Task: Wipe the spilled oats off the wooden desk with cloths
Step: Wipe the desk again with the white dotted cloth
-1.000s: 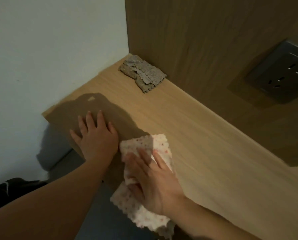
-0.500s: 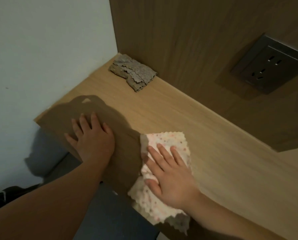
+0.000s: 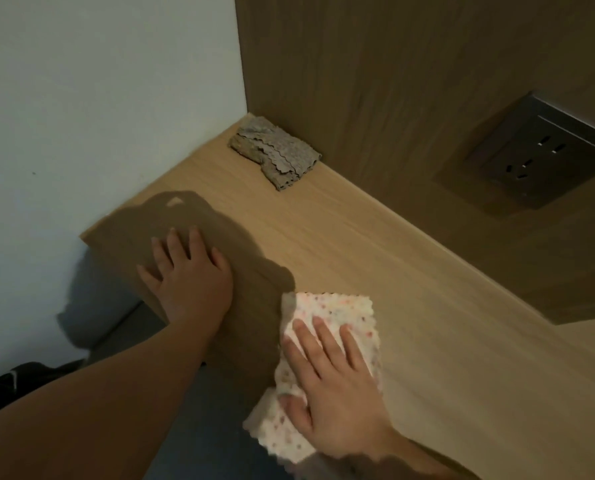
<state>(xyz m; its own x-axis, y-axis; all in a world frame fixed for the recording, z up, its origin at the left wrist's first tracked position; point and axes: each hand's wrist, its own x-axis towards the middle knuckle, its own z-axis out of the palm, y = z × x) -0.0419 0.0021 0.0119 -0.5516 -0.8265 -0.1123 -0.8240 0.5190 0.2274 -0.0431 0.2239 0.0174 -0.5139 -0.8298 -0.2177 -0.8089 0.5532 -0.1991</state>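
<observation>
Right hand [image 3: 334, 386] is down flat, fingers straight and spread, pressing the white spotted cloth [image 3: 337, 306] onto the wooden desk [image 3: 375, 237] at its front edge, and the cloth's near end droops over that edge. Left hand [image 3: 188, 275] is just beside it, towards the front-left corner, palm down with fingers straight, holding nothing and resting on shadowed wood. Out in the back-left corner a grey cloth [image 3: 275, 150] sits bunched up, touching the dark wood panel [image 3: 393, 81]. Further right on that panel there's a dark wall socket [image 3: 538, 157]. A white wall [image 3: 98, 98] runs along the desk's left edge.
</observation>
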